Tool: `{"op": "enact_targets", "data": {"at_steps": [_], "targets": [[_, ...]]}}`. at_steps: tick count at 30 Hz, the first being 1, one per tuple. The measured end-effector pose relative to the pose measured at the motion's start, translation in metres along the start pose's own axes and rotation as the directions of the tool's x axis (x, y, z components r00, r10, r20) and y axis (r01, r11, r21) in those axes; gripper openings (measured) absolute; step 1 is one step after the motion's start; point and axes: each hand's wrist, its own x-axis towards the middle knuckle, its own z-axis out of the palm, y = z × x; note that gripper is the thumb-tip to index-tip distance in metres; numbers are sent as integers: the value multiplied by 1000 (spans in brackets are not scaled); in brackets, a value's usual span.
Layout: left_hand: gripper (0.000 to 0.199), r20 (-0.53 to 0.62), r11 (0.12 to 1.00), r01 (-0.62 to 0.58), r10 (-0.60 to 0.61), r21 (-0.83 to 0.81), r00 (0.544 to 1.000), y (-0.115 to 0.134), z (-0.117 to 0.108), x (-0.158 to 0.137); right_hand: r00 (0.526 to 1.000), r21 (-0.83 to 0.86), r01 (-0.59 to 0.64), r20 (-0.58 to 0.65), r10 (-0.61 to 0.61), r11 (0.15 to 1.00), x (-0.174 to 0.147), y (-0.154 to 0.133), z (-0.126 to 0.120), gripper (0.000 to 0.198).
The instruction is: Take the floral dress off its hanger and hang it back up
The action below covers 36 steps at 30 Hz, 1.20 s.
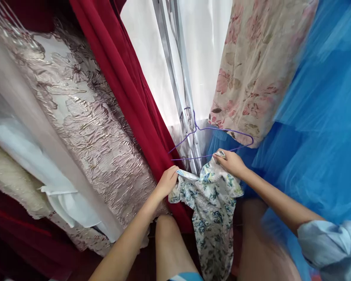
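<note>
Clothes-hanging space, shop or home wardrobe undetermined: hung blue tulle [318,128], flower-printed fabric [248,78], metallic-pink brocade [87,132], purple hanger [252,139].

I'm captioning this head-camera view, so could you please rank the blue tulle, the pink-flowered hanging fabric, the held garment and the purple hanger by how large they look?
1. Blue tulle
2. Pink-flowered hanging fabric
3. Held garment
4. Purple hanger, only a thin outline
</note>
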Motion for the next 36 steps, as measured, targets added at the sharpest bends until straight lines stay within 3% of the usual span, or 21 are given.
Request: {"op": "enact_targets", "data": {"at_steps": [4, 7, 11, 16, 20, 22, 25, 27, 31, 34, 36], "targets": [[26, -132, 995, -2, 15, 97, 991, -26, -28, -7, 998, 23, 50, -31, -49, 998, -22, -4, -11, 38], [27, -191, 986, 28, 4, 162, 982, -29, -49, -12, 999, 91, 49, 11, -50, 995, -31, -13, -19, 39], [23, -211, 994, 36, -13, 108, 977, -11, -62, -9, 999, 127, 22, 29, -25, 992, -39, -24, -19, 37], [14, -289, 999, -42, 30, -35, 957, 23, -57, 19, 997, 206, 42, 52, -54, 978, -57, -38, -12, 36], [16, -323, 994, -102, 109, 38, 940, 43, -52, 37, 996, 322, 56, 44, -74, 945, -66, -39, -16, 30], [16, -341, 994, -87, 104, 64, 934, 50, -53, 36, 996, 406, 88, -13, -91, 909, -66, -32, -28, 22], [13, -362, 993, -89, 113, 84, 925, 56, -58, 28, 969, 450, 169, -239, -64, 877, -67, -13, -50, 50], [14, -362, 989, -96, 131, 114, 923, 58, -60, 24, 921, 391, 169, -389, -3, 905, -66, -1, -61, 59], [16, -362, 984, -92, 143, 155, 921, 58, -59, 23, 833, 225, 67, -549, 70, 972, -64, 12, -65, 74], [16, -361, 986, -73, 124, 151, 924, 56, -56, 23, 798, 49, 59, -602, -18, 997, -62, 20, -67, 64], [16, -360, 984, -58, 116, 170, 926, 55, -54, 22, 813, -31, 70, -578, -75, 997, -61, 27, -74, 48]]}}
